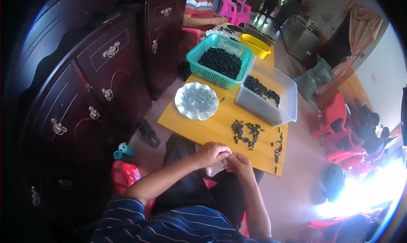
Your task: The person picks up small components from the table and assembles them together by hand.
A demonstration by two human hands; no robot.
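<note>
My left hand [213,154] and my right hand [240,164] meet just off the near edge of the yellow table [203,130], above my lap. Both are closed, with fingertips pinched together; whatever sits between them is too small to make out. Beyond them on the tabletop lies a loose cluster of small black pieces [253,130], and a narrower scatter of black pieces [278,149] runs along the right edge. To the left stands a white scalloped plate [183,107] holding many small clear or silvery bits [198,99].
Behind the plate is a green basket [212,76] full of black pieces. A clear plastic bin [263,109] beside it holds more. Farther back are a yellow tub [265,53] and a seated person [199,9] at work. Dark cabinets [106,73] line the left; pink chairs [333,120] stand right.
</note>
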